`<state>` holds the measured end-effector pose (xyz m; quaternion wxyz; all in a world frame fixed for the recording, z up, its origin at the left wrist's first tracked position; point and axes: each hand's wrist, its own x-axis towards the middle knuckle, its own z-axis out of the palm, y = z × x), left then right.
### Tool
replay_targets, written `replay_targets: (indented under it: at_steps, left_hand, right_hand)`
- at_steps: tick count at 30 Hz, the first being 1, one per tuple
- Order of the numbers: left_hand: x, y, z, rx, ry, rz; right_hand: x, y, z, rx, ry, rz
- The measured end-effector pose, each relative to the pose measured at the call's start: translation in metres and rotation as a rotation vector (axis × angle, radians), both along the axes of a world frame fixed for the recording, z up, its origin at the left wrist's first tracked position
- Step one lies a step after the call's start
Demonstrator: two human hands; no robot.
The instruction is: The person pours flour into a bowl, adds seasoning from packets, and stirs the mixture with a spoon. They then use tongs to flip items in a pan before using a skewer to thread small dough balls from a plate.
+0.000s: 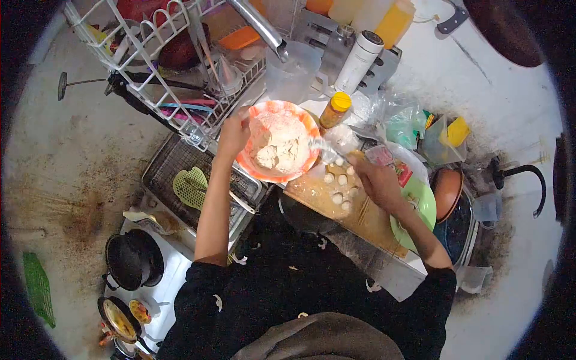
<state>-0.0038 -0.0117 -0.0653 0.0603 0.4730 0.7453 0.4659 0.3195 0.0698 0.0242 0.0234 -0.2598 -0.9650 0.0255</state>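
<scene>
My left hand [234, 134] grips the left rim of an orange-and-white bowl [312, 124]. Inside it lies a pale, floury, clumpy mixture [282, 147]. Over on the right, my right hand [377, 182] is closed around the handle of a silvery spoon-like utensil [323, 147], smeared by motion, whose head is at the bowl's right rim. Several small whitish balls [337, 198] sit on a wooden board [372, 223] just below and left of my right hand. A green plate [427, 207] lies partly under my right forearm.
Behind the bowl stand a yellow-capped jar [335, 111], a clear plastic jug [292, 75] and a white bottle [359, 63]. A wire dish rack [162, 72] rises at upper left. Lower left, a black pot [133, 259] and a frying pan [120, 321] sit by the white stove.
</scene>
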Motion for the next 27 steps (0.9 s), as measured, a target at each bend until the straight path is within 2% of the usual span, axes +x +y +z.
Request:
replay_targets:
  at_steps: [2, 3, 5, 6, 8, 9, 11, 12, 14, 17, 23, 27]
  left_hand:
    - [-0.005, -0.003, 0.002, -0.155, -0.089, -0.043]
    - [-0.009, -0.002, -0.005, -0.154, -0.086, -0.041]
    - [-0.017, 0.005, -0.026, 0.001, 0.025, -0.106]
    - [-0.014, 0.004, -0.020, 0.003, 0.029, -0.106]
    - [-0.002, -0.002, -0.004, 0.010, 0.014, -0.050]
    - [-0.002, -0.001, -0.004, 0.008, 0.015, -0.051]
    - [-0.004, -0.001, -0.006, -0.043, -0.029, -0.045]
    - [-0.003, -0.001, -0.003, -0.045, -0.026, -0.047]
    - [0.000, -0.003, 0.004, -0.042, -0.030, -0.062]
    - [-0.005, 0.003, -0.009, -0.031, -0.039, -0.052]
    - [-0.003, 0.002, -0.005, -0.033, -0.029, -0.050]
    - [0.001, -0.001, 0.002, -0.020, -0.019, -0.047]
  right_hand:
    - [-0.012, 0.013, -0.004, -0.230, 0.142, -0.089]
    - [-0.021, 0.018, -0.008, -0.229, 0.145, -0.087]
    - [-0.037, 0.027, -0.020, -0.402, 0.466, -0.005]
    - [-0.038, 0.033, -0.029, -0.400, 0.470, -0.004]
    - [-0.037, 0.043, -0.047, -0.227, 0.460, 0.162]
    - [-0.039, 0.044, -0.043, -0.228, 0.461, 0.160]
    - [-0.042, 0.044, -0.033, -0.409, 0.313, 0.059]
    - [-0.043, 0.040, -0.021, -0.411, 0.316, 0.057]
    - [-0.047, 0.032, 0.005, -0.534, 0.145, -0.065]
    - [-0.035, 0.040, -0.004, -0.397, 0.128, -0.048]
    - [-0.022, 0.053, 0.002, -0.517, 0.069, -0.090]
    - [-0.021, 0.046, 0.023, -0.501, 0.102, -0.040]
